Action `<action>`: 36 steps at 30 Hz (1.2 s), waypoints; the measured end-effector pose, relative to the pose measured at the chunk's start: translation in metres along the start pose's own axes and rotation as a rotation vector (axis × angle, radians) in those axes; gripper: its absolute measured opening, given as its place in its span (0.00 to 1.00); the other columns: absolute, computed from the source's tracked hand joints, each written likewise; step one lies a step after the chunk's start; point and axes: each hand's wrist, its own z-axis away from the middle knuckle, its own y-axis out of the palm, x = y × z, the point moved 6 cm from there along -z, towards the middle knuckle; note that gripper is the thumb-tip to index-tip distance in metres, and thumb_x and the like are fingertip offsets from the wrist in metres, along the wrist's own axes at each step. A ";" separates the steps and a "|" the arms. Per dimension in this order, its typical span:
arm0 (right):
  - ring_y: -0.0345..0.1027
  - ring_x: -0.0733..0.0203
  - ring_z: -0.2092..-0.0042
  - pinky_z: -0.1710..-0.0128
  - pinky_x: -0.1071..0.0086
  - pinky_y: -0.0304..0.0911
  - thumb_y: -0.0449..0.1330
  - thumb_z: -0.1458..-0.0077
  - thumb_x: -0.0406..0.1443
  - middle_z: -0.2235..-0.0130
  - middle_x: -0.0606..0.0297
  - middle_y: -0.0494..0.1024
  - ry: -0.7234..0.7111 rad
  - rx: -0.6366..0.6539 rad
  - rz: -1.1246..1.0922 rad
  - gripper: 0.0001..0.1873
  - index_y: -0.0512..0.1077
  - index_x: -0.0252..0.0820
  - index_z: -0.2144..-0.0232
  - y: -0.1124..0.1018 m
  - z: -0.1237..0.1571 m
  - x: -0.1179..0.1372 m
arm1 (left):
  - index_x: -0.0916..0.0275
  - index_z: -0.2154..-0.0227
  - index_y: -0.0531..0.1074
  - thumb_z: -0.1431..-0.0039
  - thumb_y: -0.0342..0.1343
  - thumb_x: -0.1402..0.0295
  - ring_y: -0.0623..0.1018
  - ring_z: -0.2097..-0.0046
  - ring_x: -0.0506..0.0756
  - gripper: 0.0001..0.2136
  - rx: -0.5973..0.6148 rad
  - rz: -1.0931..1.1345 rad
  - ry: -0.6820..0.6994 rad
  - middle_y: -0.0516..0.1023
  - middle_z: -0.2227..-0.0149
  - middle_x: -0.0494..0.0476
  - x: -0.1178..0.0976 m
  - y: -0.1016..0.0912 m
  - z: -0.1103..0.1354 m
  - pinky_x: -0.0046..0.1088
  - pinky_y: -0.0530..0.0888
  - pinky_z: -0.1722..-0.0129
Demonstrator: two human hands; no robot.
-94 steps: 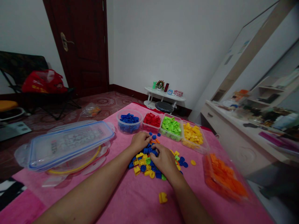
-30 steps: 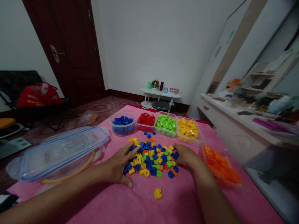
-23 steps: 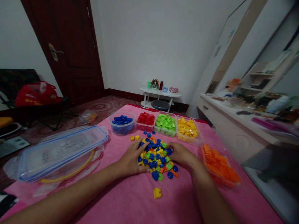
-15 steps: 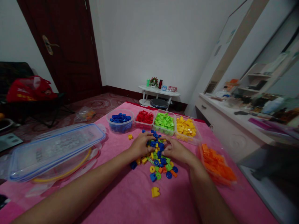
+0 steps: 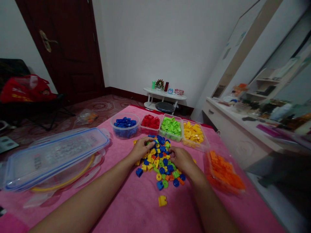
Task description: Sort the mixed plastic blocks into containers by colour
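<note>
My left hand point(image 5: 141, 149) and right hand point(image 5: 181, 158) curl against the toy bricks point(image 5: 162, 162) from left and right; whether my fingers point(image 5: 148, 139) pinch any, I cannot tell.

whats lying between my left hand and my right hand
The head view shows part of the mixed pile of toy bricks between the left hand and the right hand, with blue, yellow and green pieces among them.

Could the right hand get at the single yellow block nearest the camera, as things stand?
Probably yes: the yellow block sits on the pink cloth apart from the mixed pile, with nothing on top of it, and the right hand is at the pile's right side.
</note>
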 end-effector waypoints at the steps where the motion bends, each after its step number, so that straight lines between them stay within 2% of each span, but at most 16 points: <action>1: 0.69 0.61 0.62 0.66 0.72 0.55 0.58 0.56 0.28 0.63 0.64 0.78 -0.006 -0.028 0.030 0.20 0.74 0.45 0.59 -0.001 0.000 0.003 | 0.63 0.57 0.76 0.45 0.57 0.61 0.77 0.55 0.57 0.15 0.012 0.004 0.006 0.79 0.57 0.58 0.000 0.000 0.000 0.33 0.72 0.53; 3: 0.69 0.61 0.62 0.67 0.72 0.54 0.58 0.56 0.29 0.64 0.63 0.78 -0.001 -0.045 0.057 0.21 0.74 0.45 0.57 -0.006 0.001 0.006 | 0.63 0.57 0.76 0.45 0.56 0.62 0.77 0.56 0.57 0.15 0.022 0.006 0.013 0.79 0.57 0.58 0.000 0.000 0.000 0.33 0.72 0.53; 6: 0.67 0.62 0.68 0.72 0.73 0.51 0.59 0.57 0.32 0.70 0.65 0.77 0.057 -0.013 0.082 0.12 0.76 0.43 0.67 -0.017 0.005 0.002 | 0.63 0.57 0.76 0.45 0.56 0.63 0.77 0.55 0.57 0.15 0.024 0.002 0.014 0.79 0.57 0.58 0.000 -0.001 0.001 0.33 0.72 0.54; 8: 0.66 0.63 0.70 0.73 0.73 0.49 0.58 0.57 0.31 0.71 0.65 0.77 0.057 -0.063 0.091 0.08 0.76 0.42 0.72 -0.028 0.007 0.003 | 0.63 0.57 0.76 0.45 0.56 0.63 0.77 0.55 0.56 0.15 0.021 -0.002 0.016 0.79 0.57 0.57 0.001 -0.002 0.001 0.32 0.72 0.54; 10: 0.66 0.64 0.70 0.73 0.73 0.50 0.57 0.56 0.31 0.70 0.66 0.77 0.017 -0.148 0.057 0.09 0.75 0.43 0.72 -0.034 0.007 0.010 | 0.63 0.57 0.76 0.46 0.56 0.64 0.77 0.56 0.56 0.15 0.016 -0.014 0.021 0.79 0.57 0.57 0.000 -0.002 0.002 0.31 0.72 0.54; 13: 0.67 0.64 0.69 0.71 0.73 0.53 0.57 0.54 0.33 0.70 0.66 0.77 -0.038 -0.175 0.004 0.10 0.76 0.44 0.68 -0.025 0.006 0.025 | 0.63 0.58 0.76 0.46 0.55 0.66 0.77 0.55 0.56 0.13 0.003 -0.072 0.039 0.79 0.58 0.57 -0.006 -0.003 0.003 0.31 0.72 0.53; 18: 0.71 0.58 0.60 0.65 0.70 0.56 0.56 0.52 0.35 0.61 0.61 0.80 -0.005 -0.090 0.095 0.14 0.78 0.46 0.64 -0.005 0.003 0.037 | 0.61 0.59 0.76 0.45 0.53 0.70 0.75 0.53 0.56 0.12 -0.009 -0.315 0.107 0.78 0.57 0.56 -0.023 -0.004 0.007 0.33 0.70 0.50; 21: 0.71 0.58 0.61 0.67 0.71 0.55 0.58 0.54 0.34 0.62 0.63 0.80 0.026 -0.036 0.120 0.14 0.78 0.49 0.64 -0.005 0.005 0.036 | 0.60 0.57 0.76 0.43 0.52 0.71 0.74 0.51 0.56 0.13 0.007 -0.459 0.204 0.77 0.54 0.57 -0.036 -0.003 0.011 0.34 0.69 0.49; 25: 0.71 0.60 0.65 0.71 0.71 0.53 0.60 0.56 0.34 0.66 0.65 0.80 0.031 -0.075 0.080 0.11 0.78 0.49 0.68 -0.011 0.006 0.031 | 0.59 0.57 0.76 0.45 0.55 0.69 0.70 0.47 0.59 0.13 -0.052 -0.697 0.301 0.71 0.47 0.60 -0.061 -0.005 0.016 0.38 0.67 0.47; 26: 0.70 0.60 0.67 0.72 0.71 0.53 0.60 0.56 0.35 0.68 0.65 0.80 0.028 -0.093 0.040 0.09 0.78 0.48 0.69 -0.012 0.005 0.029 | 0.59 0.58 0.77 0.45 0.55 0.68 0.71 0.49 0.59 0.12 -0.040 -0.750 0.308 0.72 0.49 0.60 -0.067 -0.004 0.017 0.37 0.68 0.49; 28: 0.68 0.61 0.70 0.73 0.72 0.53 0.61 0.56 0.37 0.71 0.64 0.79 0.003 -0.127 -0.118 0.07 0.78 0.44 0.72 -0.015 0.003 0.023 | 0.58 0.63 0.78 0.45 0.55 0.69 0.74 0.55 0.58 0.09 0.057 -0.835 0.277 0.76 0.58 0.58 -0.077 0.002 0.019 0.33 0.70 0.55; 30: 0.66 0.63 0.73 0.74 0.72 0.54 0.62 0.56 0.40 0.74 0.64 0.76 -0.011 -0.175 -0.387 0.10 0.77 0.40 0.72 -0.021 0.000 0.016 | 0.56 0.67 0.78 0.47 0.56 0.70 0.75 0.61 0.57 0.07 0.211 -0.918 0.203 0.78 0.65 0.57 -0.081 0.012 0.022 0.30 0.71 0.62; 32: 0.63 0.65 0.76 0.77 0.73 0.54 0.63 0.57 0.43 0.76 0.66 0.74 0.014 -0.222 -0.683 0.15 0.76 0.38 0.70 -0.026 -0.001 0.009 | 0.57 0.70 0.79 0.49 0.57 0.71 0.76 0.62 0.58 0.06 0.331 -1.014 0.120 0.78 0.67 0.58 -0.081 0.021 0.026 0.31 0.70 0.65; 34: 0.58 0.68 0.80 0.81 0.74 0.52 0.65 0.58 0.46 0.79 0.69 0.71 0.065 -0.237 -0.912 0.18 0.75 0.38 0.68 -0.027 -0.001 0.005 | 0.61 0.70 0.79 0.50 0.57 0.71 0.77 0.63 0.61 0.06 0.368 -1.111 0.053 0.78 0.66 0.62 -0.080 0.026 0.030 0.33 0.70 0.66; 36: 0.55 0.70 0.82 0.84 0.75 0.48 0.65 0.59 0.46 0.81 0.71 0.69 0.090 -0.220 -1.028 0.20 0.74 0.38 0.67 -0.026 0.000 0.005 | 0.65 0.69 0.78 0.50 0.56 0.72 0.77 0.64 0.63 0.07 0.346 -1.181 0.013 0.77 0.64 0.67 -0.079 0.028 0.032 0.35 0.71 0.68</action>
